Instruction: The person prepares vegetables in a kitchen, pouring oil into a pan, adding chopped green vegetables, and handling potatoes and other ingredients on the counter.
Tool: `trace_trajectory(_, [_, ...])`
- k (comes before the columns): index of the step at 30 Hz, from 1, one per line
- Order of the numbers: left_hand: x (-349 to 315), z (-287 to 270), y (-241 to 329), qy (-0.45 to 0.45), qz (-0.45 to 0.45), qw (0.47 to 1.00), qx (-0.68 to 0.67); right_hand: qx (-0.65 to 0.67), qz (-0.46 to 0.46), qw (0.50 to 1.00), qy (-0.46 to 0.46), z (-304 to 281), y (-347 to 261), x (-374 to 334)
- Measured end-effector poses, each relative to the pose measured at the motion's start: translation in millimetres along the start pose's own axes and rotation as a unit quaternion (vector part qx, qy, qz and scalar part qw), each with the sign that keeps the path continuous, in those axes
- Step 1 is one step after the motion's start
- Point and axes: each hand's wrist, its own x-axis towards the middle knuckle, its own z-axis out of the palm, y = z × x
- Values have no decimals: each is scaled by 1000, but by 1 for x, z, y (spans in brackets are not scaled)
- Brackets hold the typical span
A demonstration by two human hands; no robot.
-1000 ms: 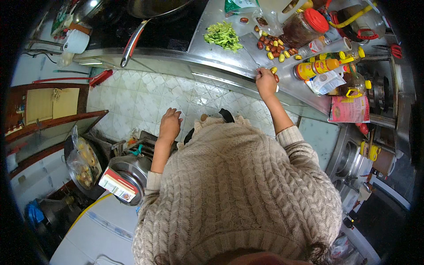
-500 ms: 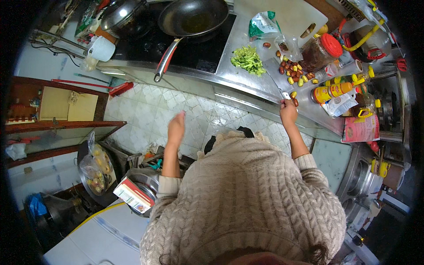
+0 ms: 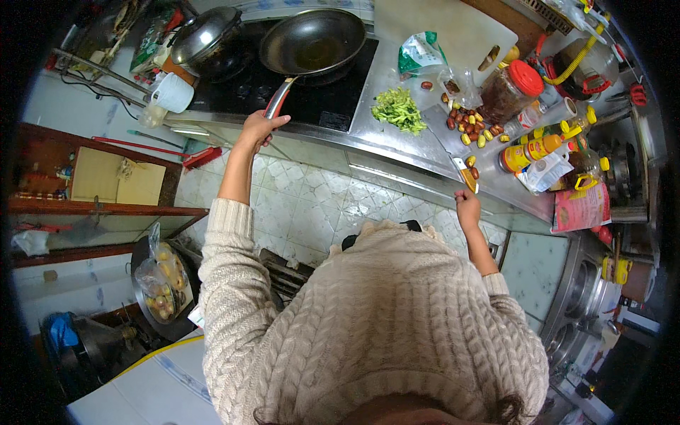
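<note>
11 o'clk: L hand (image 3: 260, 129) closed on pan handle (image 3: 279, 98) | @3: R hand (image 3: 466, 209) curled nr knife (image 3: 464, 171), hold unclr | @2: yellow-labelled btl (image 3: 533, 151)

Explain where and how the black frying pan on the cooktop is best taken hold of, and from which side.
Probably by the long handle of the black frying pan, near its outer end, coming from the front of the cooktop. It slants from the rim toward the person, away from the wide round bowl; the left hand is at that end.
</note>
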Motion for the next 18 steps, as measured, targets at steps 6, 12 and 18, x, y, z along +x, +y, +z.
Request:
trace_trajectory(6, [19, -34, 51, -48, -46, 996, -60, 38, 70, 997, -20, 8, 47, -13])
trace_trajectory(12, [18, -38, 50, -36, -40, 997, -61, 112, 119, 984, -66, 12, 28, -16])
trace_trajectory(18, [-1, 21, 0, 45, 7, 996, -75, 123, 122, 981, -89, 19, 17, -19])
